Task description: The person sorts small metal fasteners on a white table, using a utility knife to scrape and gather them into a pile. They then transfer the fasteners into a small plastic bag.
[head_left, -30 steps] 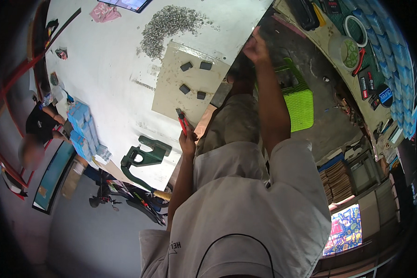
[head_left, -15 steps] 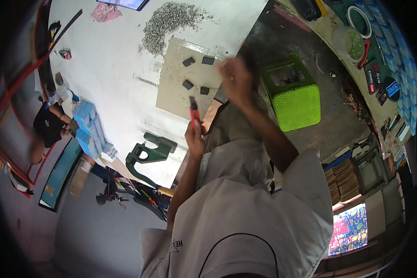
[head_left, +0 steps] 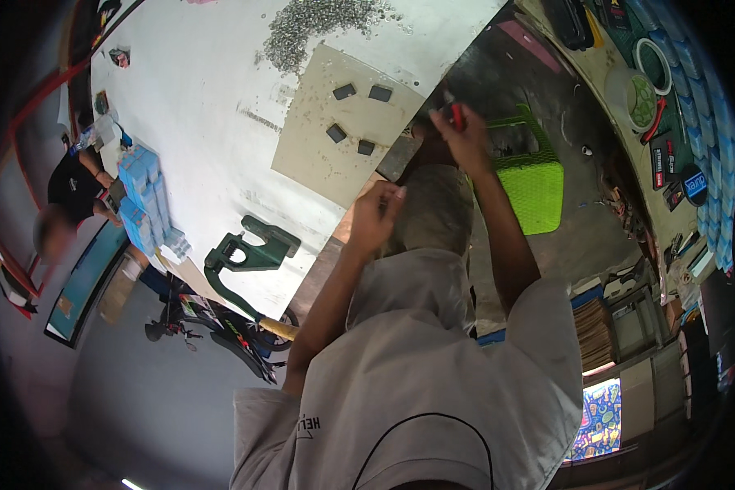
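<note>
My right hand [head_left: 468, 147], raised past the table's right edge, is closed round a red-handled tool [head_left: 457, 117] with a dark tip; its exact kind is unclear. My left hand [head_left: 372, 219] is at the table's near edge, fingers curled and pressed together; whatever they may hold is hidden. Beyond it, a beige board [head_left: 310, 151] lies on the white table [head_left: 196, 106]. Several small dark blocks [head_left: 336, 133] sit apart on the board. A heap of small shiny metal pieces [head_left: 314, 31] is spread beyond it. Left of my left forearm stands a green hand press [head_left: 261, 249].
A bright green plastic stool [head_left: 531, 196] stands on the floor at right. Farther right, a side bench holds a tape roll [head_left: 653, 65] and red-handled pliers [head_left: 653, 121]. Blue-wrapped packs [head_left: 143, 192] stack at the table's left, near another person [head_left: 73, 184]. A motorcycle [head_left: 220, 327] is below.
The red-handled tool has passed from my left hand to my right hand. My left hand has drawn back from the board toward my lap. The whole view has shifted slightly.
</note>
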A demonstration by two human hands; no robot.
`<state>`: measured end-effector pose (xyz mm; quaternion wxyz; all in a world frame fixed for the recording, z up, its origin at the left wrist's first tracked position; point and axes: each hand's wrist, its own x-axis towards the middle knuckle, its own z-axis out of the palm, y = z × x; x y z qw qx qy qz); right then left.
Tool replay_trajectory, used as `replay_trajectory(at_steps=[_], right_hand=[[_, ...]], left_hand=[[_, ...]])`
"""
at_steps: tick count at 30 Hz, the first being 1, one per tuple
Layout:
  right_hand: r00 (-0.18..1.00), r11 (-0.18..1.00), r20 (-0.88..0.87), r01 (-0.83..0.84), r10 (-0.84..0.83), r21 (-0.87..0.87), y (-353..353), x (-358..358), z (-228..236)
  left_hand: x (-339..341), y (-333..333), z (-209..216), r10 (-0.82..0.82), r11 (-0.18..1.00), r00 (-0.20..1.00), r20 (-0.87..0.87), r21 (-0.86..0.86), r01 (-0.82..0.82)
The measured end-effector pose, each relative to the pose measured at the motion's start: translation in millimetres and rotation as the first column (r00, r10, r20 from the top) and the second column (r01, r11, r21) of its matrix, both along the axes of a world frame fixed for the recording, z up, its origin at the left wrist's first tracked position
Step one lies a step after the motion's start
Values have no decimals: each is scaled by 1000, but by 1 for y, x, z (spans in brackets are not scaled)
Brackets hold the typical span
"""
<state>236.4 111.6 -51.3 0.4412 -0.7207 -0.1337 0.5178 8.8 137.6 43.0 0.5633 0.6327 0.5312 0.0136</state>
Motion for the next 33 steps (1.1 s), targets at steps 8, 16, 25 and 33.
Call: replay_trajectory(at_steps=[8, 16, 25, 33], right_hand=[[960, 962, -79, 263, -269, -78, 19, -14, 8], [856, 862, -101, 500, -507, -88, 42, -62, -8], [921, 930, -148, 344, -361, -128, 27, -52, -23], [932, 954, -238, 232, -274, -192, 4, -33, -4]], left_hand=[[-94, -28, -82, 720, 690, 579, -381, 480, -542], [-71, 19, -41, 870, 282, 301, -390, -107, -953], [-110, 9, -50, 887, 341, 406, -219, -284, -896], [-137, 12, -61, 917, 352, 385, -101, -245, -903]])
